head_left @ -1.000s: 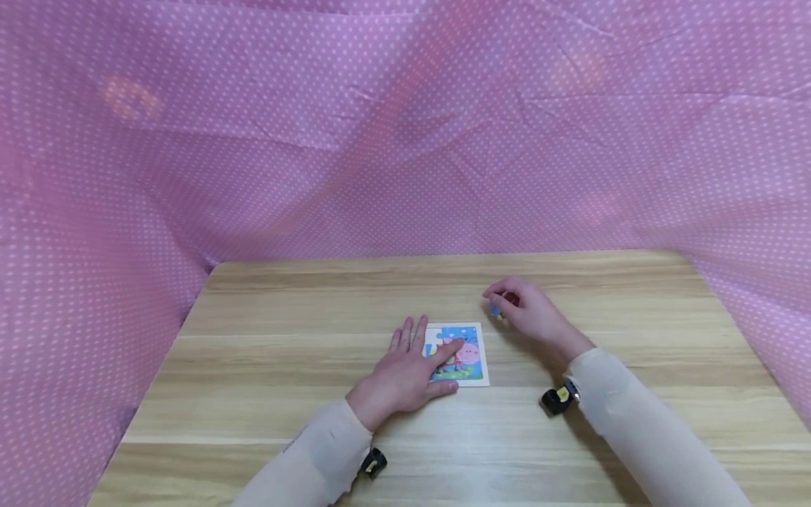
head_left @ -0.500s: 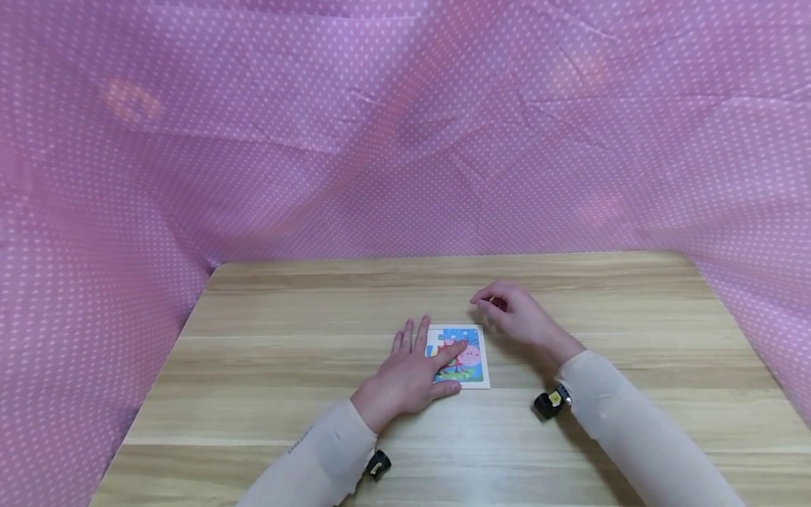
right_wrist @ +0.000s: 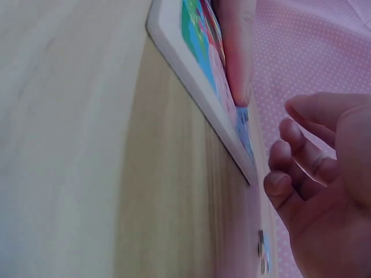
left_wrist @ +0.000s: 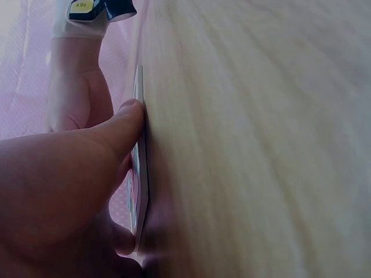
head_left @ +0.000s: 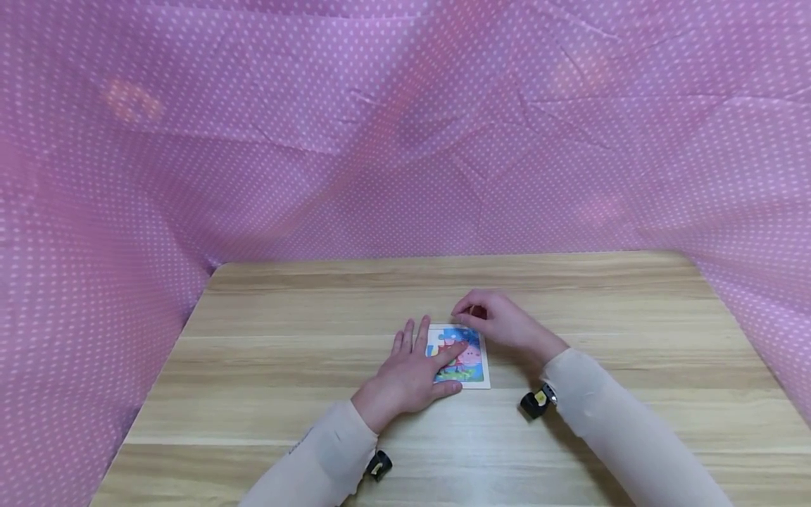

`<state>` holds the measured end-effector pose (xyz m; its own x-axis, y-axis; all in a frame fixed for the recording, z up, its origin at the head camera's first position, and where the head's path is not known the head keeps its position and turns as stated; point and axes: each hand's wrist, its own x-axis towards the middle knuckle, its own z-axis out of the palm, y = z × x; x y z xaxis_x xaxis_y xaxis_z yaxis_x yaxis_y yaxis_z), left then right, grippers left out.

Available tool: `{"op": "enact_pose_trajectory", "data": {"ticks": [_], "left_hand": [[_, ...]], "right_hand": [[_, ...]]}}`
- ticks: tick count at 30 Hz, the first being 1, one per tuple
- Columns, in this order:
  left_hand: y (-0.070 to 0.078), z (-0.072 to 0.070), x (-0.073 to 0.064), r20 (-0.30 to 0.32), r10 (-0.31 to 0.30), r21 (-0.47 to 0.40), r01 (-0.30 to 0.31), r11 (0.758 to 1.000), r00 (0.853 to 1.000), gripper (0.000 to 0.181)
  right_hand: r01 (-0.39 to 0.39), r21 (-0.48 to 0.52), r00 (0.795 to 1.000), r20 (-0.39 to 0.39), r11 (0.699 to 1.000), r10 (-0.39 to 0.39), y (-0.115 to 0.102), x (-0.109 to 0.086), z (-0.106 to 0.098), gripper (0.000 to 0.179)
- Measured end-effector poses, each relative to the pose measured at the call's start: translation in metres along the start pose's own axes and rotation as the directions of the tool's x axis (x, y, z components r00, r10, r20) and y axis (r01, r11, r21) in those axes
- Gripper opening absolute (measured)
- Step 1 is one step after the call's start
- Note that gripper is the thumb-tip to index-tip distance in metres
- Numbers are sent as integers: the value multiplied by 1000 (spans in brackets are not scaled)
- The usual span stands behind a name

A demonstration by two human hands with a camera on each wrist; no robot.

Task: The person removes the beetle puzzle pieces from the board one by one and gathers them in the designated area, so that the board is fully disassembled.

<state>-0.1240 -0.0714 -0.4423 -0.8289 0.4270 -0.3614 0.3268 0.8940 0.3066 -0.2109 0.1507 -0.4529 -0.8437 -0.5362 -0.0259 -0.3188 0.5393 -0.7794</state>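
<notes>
A small picture puzzle [head_left: 472, 373] in a pale frame lies flat on the table, showing a pink cartoon pig on blue and green. White backing shows at its upper left. My left hand [head_left: 402, 373] rests over its left part with fingers spread, one finger on the picture and the thumb [left_wrist: 128, 119] along the frame. Just above the upper right corner hovers my right hand [head_left: 500, 320]. In the right wrist view my right hand [right_wrist: 324, 174] has loosely bent fingers, and no piece shows between them. A small flat piece [right_wrist: 264, 252] lies on the table beyond that hand.
The light wooden table [head_left: 285, 317] spreads around the puzzle. Pink cloth [head_left: 405, 141] with white dots hangs behind it and at both sides. A black wrist camera [head_left: 534, 404] sits below the right wrist, another wrist camera [head_left: 379, 465] by the left.
My right hand has moved left and slightly nearer, from beside a small blue piece to the puzzle's upper right corner. That piece is now out of sight in the head view. The left hand stays put.
</notes>
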Motion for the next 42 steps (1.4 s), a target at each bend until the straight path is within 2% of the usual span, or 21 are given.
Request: {"op": "enact_pose_trajectory", "data": {"ticks": [7,15,23,30,36,42], "left_hand": [[1,1,1,0,12,19,-12,1000,1000,68],[1,4,-1,-19,27,30,-26,999,999,67],[-2,9,-1,-27,18,23,-17,1000,999,68],[0,6,-1,-32,18,28,-17,999,999,68],[0,5,-1,-35,21,26,-20,999,999,68],[1,4,0,-33,18,21,-17,1000,999,68]], "right_hand": [[64,-29,997,54,998,-62,-5,5,4,14],[94,-49,991,105,994,-88,-3,11,10,12],[87,-42,986,143,995,-80,-4,16,16,11],[64,-47,983,174,997,-55,-4,19,16,12],[80,-72,979,191,994,-65,-5,20,18,12],[36,-52,980,198,998,-25,-6,20,18,13]]}}
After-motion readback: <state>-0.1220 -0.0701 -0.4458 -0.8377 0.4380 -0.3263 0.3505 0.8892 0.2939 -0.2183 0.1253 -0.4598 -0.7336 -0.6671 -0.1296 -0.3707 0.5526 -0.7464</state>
